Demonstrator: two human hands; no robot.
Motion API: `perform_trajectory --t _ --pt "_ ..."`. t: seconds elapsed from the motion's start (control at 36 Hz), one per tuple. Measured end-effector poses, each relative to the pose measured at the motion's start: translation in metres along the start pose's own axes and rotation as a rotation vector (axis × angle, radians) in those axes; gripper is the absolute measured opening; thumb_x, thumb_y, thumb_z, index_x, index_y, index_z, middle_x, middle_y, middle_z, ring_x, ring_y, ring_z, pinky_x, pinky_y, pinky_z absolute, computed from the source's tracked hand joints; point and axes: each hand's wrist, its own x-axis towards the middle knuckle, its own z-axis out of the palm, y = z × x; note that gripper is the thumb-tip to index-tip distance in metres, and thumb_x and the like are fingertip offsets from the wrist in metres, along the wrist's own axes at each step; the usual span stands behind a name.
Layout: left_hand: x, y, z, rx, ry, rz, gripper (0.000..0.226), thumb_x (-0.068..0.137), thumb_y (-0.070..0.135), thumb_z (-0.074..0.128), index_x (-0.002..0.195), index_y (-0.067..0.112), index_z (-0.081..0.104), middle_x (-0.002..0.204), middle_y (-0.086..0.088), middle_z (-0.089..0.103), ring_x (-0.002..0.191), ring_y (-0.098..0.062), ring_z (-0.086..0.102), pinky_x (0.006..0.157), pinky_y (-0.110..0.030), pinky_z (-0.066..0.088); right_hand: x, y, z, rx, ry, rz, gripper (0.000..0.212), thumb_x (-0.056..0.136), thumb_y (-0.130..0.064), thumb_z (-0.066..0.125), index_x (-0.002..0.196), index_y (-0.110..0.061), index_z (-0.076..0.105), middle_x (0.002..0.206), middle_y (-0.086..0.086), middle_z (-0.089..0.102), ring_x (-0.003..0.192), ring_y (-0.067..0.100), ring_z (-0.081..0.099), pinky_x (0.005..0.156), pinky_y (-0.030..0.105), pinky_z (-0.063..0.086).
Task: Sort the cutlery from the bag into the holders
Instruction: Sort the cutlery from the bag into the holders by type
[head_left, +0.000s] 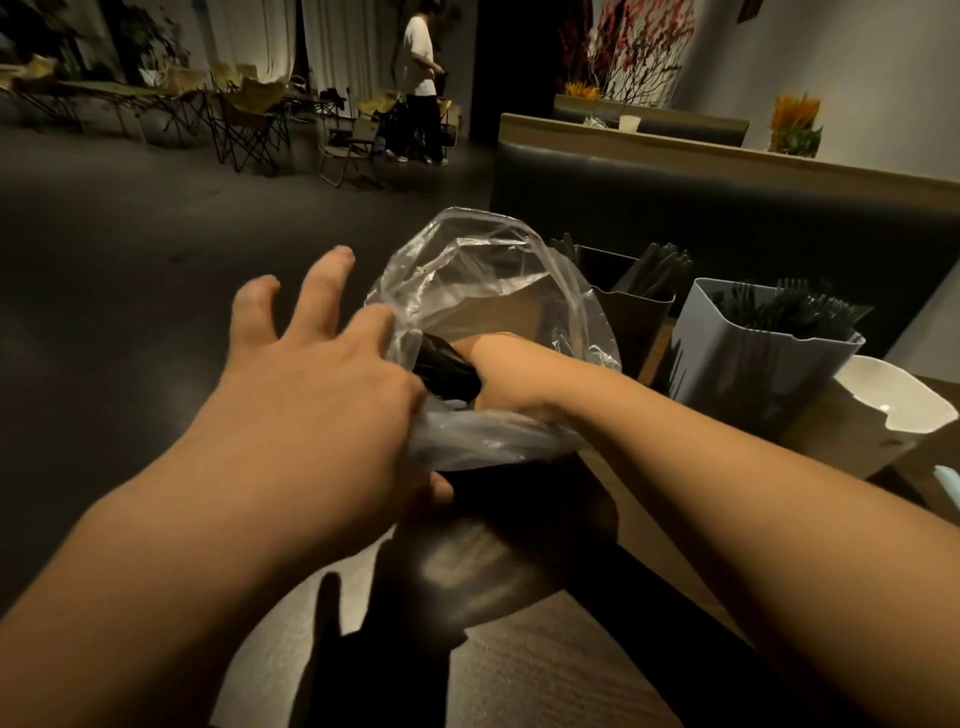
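My left arm reaches forward from the lower left, the left hand palm down at the near rim of the clear plastic bag. Its thumb is tucked under the bunched plastic and pinches the rim against the palm, while the other fingers are splayed out straight and the forefinger lies along the bag's left edge. My right arm crosses in from the lower right, and the right hand is pushed through the mouth of the bag, wrist at the rim. Its fingers are hidden by the plastic and by a dark bundle of black cutlery lying against it inside the bag, so I cannot tell whether it is gripping or loose.

The bag stands open and upright between my hands, above the edge of the dark wooden bench. Just beyond it to the right stands a brown holder with dark handles sticking up. Beside that is a pale grey holder filled with black forks. Nearer on the right sits a paper box with a white inside. A person stands far off across the room.
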Motion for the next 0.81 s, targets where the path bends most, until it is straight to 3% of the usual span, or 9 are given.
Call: perform_trajectory --t 0.08,0.14,0.19,0.25,0.33,0.47,0.64,0.69,0.81 --pt "0.001 -0.009 0.000 -0.028 0.110 -0.059 0.070 0.065 0.092 0.043 0.107 0.038 0.061 0.156 0.006 0.026 0.145 -0.032 -0.017 0.113 -0.062 0.008 -0.005 0.003 -0.005 0.129 0.074 -0.019 0.037 0.088 -0.033 0.074 0.121 -0.025 0.060 0.113 -0.002 0.063 0.104 0.018 0.059 0.088 0.030 0.048" --pt "0.001 -0.016 0.001 -0.044 0.168 -0.091 0.072 0.061 0.094 0.041 0.103 0.039 0.062 0.153 0.006 0.034 0.145 -0.031 -0.009 0.111 -0.063 0.012 -0.009 0.005 -0.013 0.212 0.106 0.009 0.026 0.089 -0.020 0.071 0.111 -0.024 0.058 0.104 -0.006 0.058 0.103 0.016 0.056 0.086 0.029 0.045" --pt "0.002 -0.019 0.001 -0.045 0.179 -0.118 0.079 0.059 0.096 0.036 0.111 0.041 0.061 0.154 0.006 0.034 0.145 -0.032 -0.006 0.111 -0.063 0.016 -0.017 0.010 -0.022 0.296 0.135 0.001 0.024 0.091 -0.013 0.068 0.105 -0.026 0.054 0.092 -0.012 0.053 0.092 0.008 0.055 0.077 0.018 0.042" --pt "0.003 -0.019 0.000 -0.057 0.160 -0.119 0.083 0.060 0.096 0.034 0.120 0.042 0.056 0.156 0.006 0.028 0.145 -0.032 -0.008 0.111 -0.062 0.017 -0.029 0.015 -0.028 0.357 0.147 -0.073 0.021 0.094 -0.016 0.066 0.111 -0.022 0.055 0.097 -0.010 0.056 0.090 0.004 0.054 0.077 0.012 0.044" --pt "0.006 -0.015 -0.001 -0.080 0.133 -0.094 0.081 0.065 0.094 0.038 0.127 0.042 0.051 0.158 0.004 0.021 0.146 -0.032 -0.011 0.113 -0.060 0.014 -0.042 0.016 -0.031 0.407 0.150 -0.185 0.027 0.091 -0.014 0.069 0.112 -0.025 0.057 0.110 -0.002 0.061 0.103 0.011 0.058 0.090 0.025 0.051" --pt "0.010 -0.009 -0.004 -0.099 0.124 -0.097 0.078 0.069 0.091 0.038 0.126 0.039 0.053 0.154 0.005 0.027 0.146 -0.030 -0.006 0.113 -0.054 0.019 -0.038 0.016 -0.031 0.433 0.254 -0.287 0.012 0.084 -0.015 0.069 0.093 -0.022 0.065 0.095 0.002 0.067 0.094 0.016 0.066 0.089 0.041 0.057" --pt "0.009 0.004 -0.003 -0.127 0.078 -0.034 0.072 0.073 0.089 0.037 0.121 0.039 0.055 0.147 0.010 0.035 0.144 -0.026 0.002 0.110 -0.049 0.024 -0.050 0.015 -0.041 0.590 0.461 -0.439 0.011 0.093 -0.001 0.061 0.096 -0.011 0.062 0.098 0.008 0.065 0.097 0.018 0.066 0.089 0.034 0.057" --pt "0.009 0.011 -0.002 -0.115 0.074 -0.021 0.072 0.074 0.089 0.038 0.125 0.040 0.052 0.149 0.010 0.033 0.145 -0.027 0.001 0.111 -0.050 0.023 -0.053 0.014 -0.051 0.701 0.514 -0.459 0.009 0.094 -0.001 0.057 0.098 -0.008 0.060 0.097 0.006 0.064 0.098 0.017 0.066 0.089 0.035 0.057" --pt "0.006 0.018 0.004 -0.124 0.218 -0.039 0.076 0.067 0.089 0.043 0.123 0.039 0.049 0.147 0.000 0.026 0.142 -0.029 0.007 0.109 -0.051 0.024 -0.064 0.020 -0.058 1.074 0.470 -0.442 0.011 0.093 -0.001 0.054 0.098 -0.009 0.060 0.097 0.009 0.062 0.102 0.027 0.062 0.098 0.052 0.053"
